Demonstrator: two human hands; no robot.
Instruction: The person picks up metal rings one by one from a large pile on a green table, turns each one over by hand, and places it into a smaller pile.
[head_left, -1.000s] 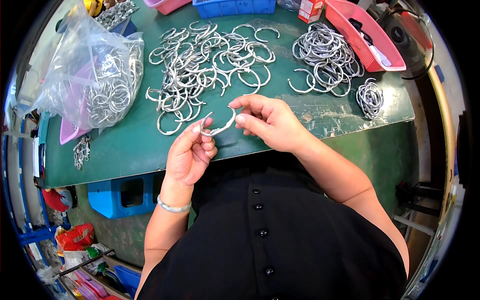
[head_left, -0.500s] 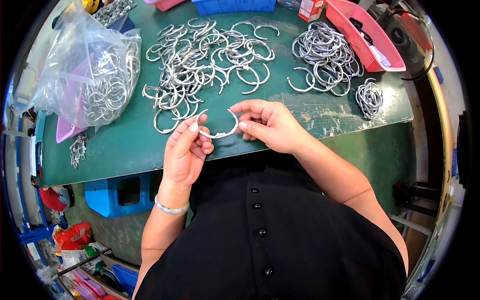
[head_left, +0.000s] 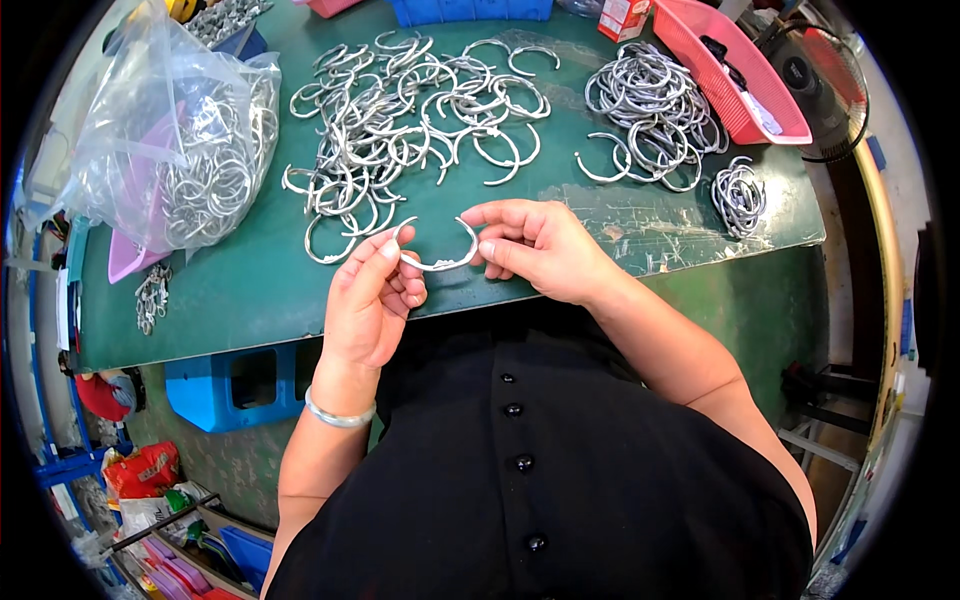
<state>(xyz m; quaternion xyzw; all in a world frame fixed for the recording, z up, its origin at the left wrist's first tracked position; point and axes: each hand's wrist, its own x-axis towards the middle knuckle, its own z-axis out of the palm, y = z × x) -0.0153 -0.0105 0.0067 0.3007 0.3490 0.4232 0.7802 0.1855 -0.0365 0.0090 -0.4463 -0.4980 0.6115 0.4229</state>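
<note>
Open silver ring (head_left: 441, 265) pinched between two hands, above the near edge of a green table (head_left: 245, 300).
Left hand (head_left: 368, 298) grips the ring's left side, thumb against fingers; right hand (head_left: 545, 250) holds the right side, thumb and forefinger narrow about it. Ring's gap faces away from the person. Beyond: loose heap of similar rings (head_left: 385, 135); denser ring pile (head_left: 650, 110) to the right; clear bag of rings (head_left: 215, 165) to the left.

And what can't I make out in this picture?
All in the head view:
Held metal ring: raised details too small.
Right ring pile: lower rings hidden under upper ones.
Clear bag: folds and glare obscure its contents.
Blue bin: cut off by the top edge.
</note>
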